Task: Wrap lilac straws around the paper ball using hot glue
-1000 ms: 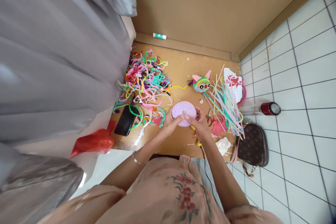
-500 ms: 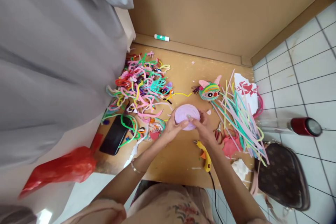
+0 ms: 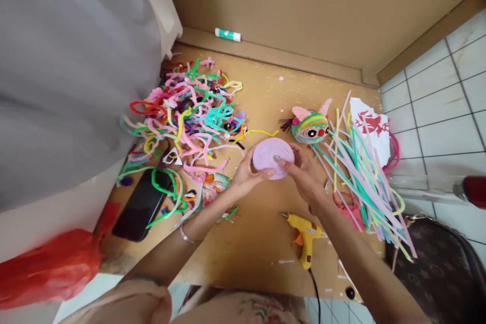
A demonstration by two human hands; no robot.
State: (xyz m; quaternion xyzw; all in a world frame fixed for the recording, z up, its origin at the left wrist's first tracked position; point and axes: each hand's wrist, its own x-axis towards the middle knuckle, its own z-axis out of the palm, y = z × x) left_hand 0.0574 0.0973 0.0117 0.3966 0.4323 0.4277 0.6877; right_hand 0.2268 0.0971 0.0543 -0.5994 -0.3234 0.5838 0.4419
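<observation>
Between both hands I hold a lilac disc coiled in a spiral [image 3: 270,154], seemingly of pipe cleaner, above the table. My left hand [image 3: 248,174] grips its left edge, thumb along the lower rim. My right hand [image 3: 301,169] holds the right edge, its thumb pressed on the disc's face near the middle. The fingers beneath the disc are hidden. Below my right hand lies a yellow glue gun [image 3: 306,235] with a black cord. A striped animal head with pink ears and round eyes [image 3: 310,125] sits beyond the disc, to the right.
Tangled colourful pipe cleaners [image 3: 197,106] cover the table's left side, near a black phone [image 3: 142,207]. Straight pipe cleaners [image 3: 360,177] lie at right beside a white paper with a red print [image 3: 374,131]. A glue stick [image 3: 228,35] rests at the back; a brown bag [image 3: 436,263] stands right.
The camera view has shifted and come closer to the table. Both hands still hold the lilac disc, which is tilted slightly differently. The glue gun now shows more from its side.
</observation>
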